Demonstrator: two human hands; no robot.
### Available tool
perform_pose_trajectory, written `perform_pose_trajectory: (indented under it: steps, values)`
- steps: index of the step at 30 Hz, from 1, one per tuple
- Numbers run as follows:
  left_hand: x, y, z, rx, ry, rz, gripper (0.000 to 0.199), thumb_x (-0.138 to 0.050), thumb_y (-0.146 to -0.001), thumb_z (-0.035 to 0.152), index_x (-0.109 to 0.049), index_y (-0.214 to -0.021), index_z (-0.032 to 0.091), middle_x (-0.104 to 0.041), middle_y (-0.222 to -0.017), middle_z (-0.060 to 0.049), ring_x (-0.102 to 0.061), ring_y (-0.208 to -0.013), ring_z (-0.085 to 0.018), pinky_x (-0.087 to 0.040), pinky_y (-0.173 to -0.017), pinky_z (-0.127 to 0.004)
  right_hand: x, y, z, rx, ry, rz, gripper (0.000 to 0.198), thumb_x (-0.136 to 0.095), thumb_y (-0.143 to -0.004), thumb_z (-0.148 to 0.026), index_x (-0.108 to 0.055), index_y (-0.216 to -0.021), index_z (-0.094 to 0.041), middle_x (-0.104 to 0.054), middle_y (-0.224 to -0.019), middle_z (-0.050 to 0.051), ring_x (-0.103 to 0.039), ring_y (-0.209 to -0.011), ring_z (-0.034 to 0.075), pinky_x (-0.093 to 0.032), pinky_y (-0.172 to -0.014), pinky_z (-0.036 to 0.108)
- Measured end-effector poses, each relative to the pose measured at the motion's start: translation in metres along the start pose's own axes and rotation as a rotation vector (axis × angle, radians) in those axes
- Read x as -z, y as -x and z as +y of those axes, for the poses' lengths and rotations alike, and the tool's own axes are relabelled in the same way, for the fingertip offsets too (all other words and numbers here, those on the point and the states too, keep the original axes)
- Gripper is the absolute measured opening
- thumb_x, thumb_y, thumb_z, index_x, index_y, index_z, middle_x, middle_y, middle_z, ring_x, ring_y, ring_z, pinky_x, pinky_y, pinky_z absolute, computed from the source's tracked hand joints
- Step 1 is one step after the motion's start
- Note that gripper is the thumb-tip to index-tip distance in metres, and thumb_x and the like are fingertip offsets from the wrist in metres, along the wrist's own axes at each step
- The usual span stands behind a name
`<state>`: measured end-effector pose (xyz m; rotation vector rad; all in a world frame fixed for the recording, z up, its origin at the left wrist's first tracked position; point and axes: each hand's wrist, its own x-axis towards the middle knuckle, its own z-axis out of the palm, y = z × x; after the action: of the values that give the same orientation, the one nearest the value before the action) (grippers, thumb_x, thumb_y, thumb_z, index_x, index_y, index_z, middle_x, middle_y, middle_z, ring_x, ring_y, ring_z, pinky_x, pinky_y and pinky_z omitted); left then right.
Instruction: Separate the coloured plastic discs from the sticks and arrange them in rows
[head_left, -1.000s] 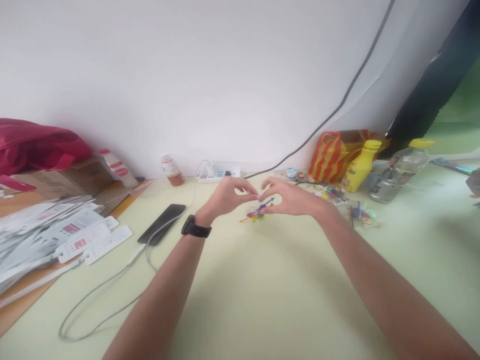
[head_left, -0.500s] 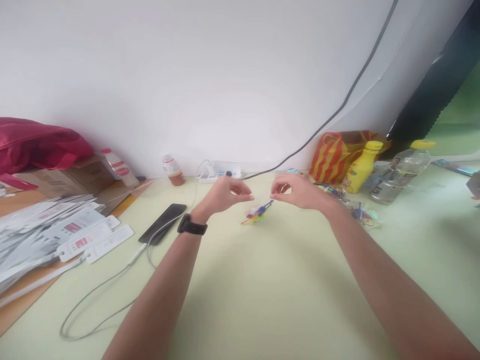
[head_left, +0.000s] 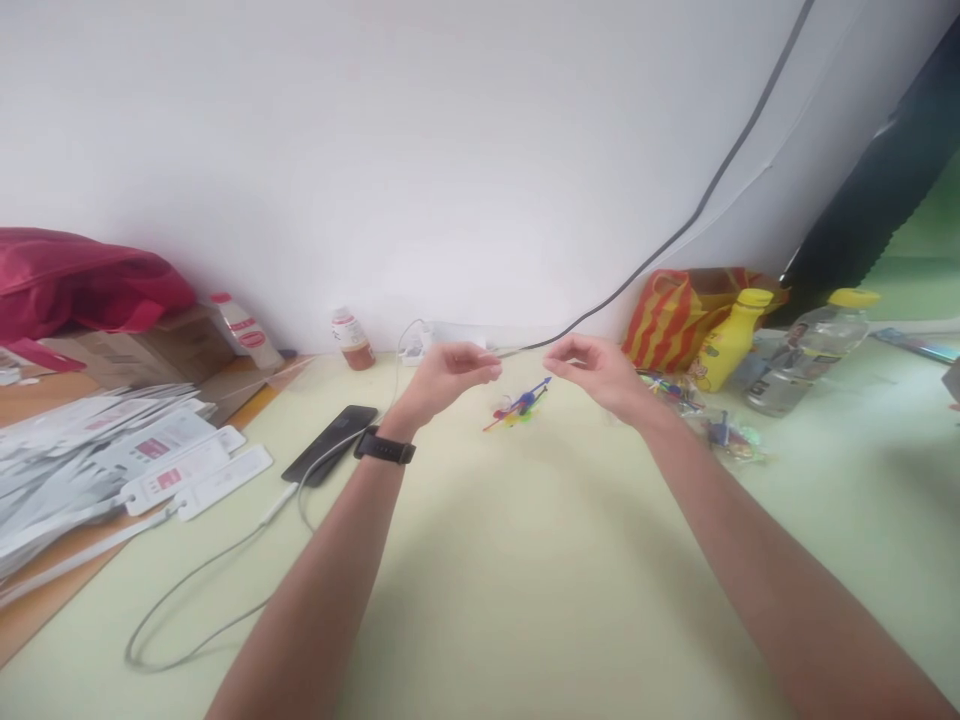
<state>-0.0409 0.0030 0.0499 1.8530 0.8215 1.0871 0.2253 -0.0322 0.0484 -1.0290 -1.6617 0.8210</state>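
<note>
Small multicoloured toy (head_left: 517,407) lies on the pale green worktop (head_left: 525,580), blurred, its parts hard to make out.
Left hand (head_left: 446,375) and right hand (head_left: 596,368) hover either side above it, fingertips pinched; anything held is too small to tell.

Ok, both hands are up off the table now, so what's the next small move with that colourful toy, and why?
Probably lower the right hand onto the colourful toy and pinch its blue stick. The toy lies loose on the table between the hands; neither touches it. The left hand hangs beside it, fingers pinched.
</note>
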Motion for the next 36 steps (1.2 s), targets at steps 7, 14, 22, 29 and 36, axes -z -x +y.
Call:
perform_pose_trajectory:
  steps: [7,14,22,29,36]
  values:
    - [0.0,0.0,0.002,0.007,0.034,0.013,0.031,-0.089,-0.078,0.045,-0.081,-0.09,0.017,-0.079,-0.09,-0.01,-0.074,-0.089,-0.024,-0.06,-0.086,-0.04,-0.008,-0.003,0.008,0.03,-0.165,0.054,0.04,-0.086,-0.077,-0.056,-0.074,-0.092,-0.021,-0.076,-0.09,0.005,-0.07,-0.08,0.019,-0.059,-0.079,0.035]
    - [0.004,-0.001,-0.008,0.005,0.191,0.017,0.034,-0.089,-0.079,0.038,-0.083,-0.107,0.018,-0.08,-0.09,-0.01,-0.075,-0.082,-0.022,-0.059,-0.078,-0.037,-0.005,-0.003,0.016,-0.008,-0.267,0.075,0.032,-0.091,-0.071,-0.045,-0.084,-0.095,-0.024,-0.079,-0.087,0.005,-0.071,-0.079,0.019,-0.059,-0.078,0.035]
    - [-0.001,-0.004,-0.014,0.078,0.339,0.067,0.018,-0.083,-0.081,0.032,-0.085,-0.089,0.015,-0.08,-0.088,-0.011,-0.076,-0.085,-0.023,-0.061,-0.086,-0.038,-0.008,-0.004,0.021,-0.011,-0.401,0.069,0.025,-0.085,-0.076,-0.046,-0.086,-0.087,-0.024,-0.079,-0.085,0.006,-0.068,-0.081,0.019,-0.057,-0.084,0.037]
    - [-0.002,-0.002,-0.008,0.001,0.105,0.049,0.049,-0.092,-0.075,0.038,-0.079,-0.118,0.019,-0.079,-0.094,-0.008,-0.076,-0.091,-0.024,-0.06,-0.092,-0.041,-0.007,-0.004,0.02,0.023,-0.232,0.075,0.047,-0.092,-0.07,-0.045,-0.082,-0.109,-0.023,-0.077,-0.092,0.005,-0.07,-0.089,0.02,-0.057,-0.089,0.038]
    - [-0.001,-0.004,-0.004,-0.051,-0.038,0.03,0.031,-0.082,-0.086,0.047,-0.073,-0.094,0.018,-0.079,-0.091,-0.009,-0.076,-0.089,-0.024,-0.06,-0.086,-0.039,-0.01,-0.008,0.025,0.072,-0.142,0.116,0.037,-0.086,-0.076,-0.054,-0.078,-0.091,-0.021,-0.078,-0.097,0.007,-0.071,-0.091,0.022,-0.058,-0.086,0.037]
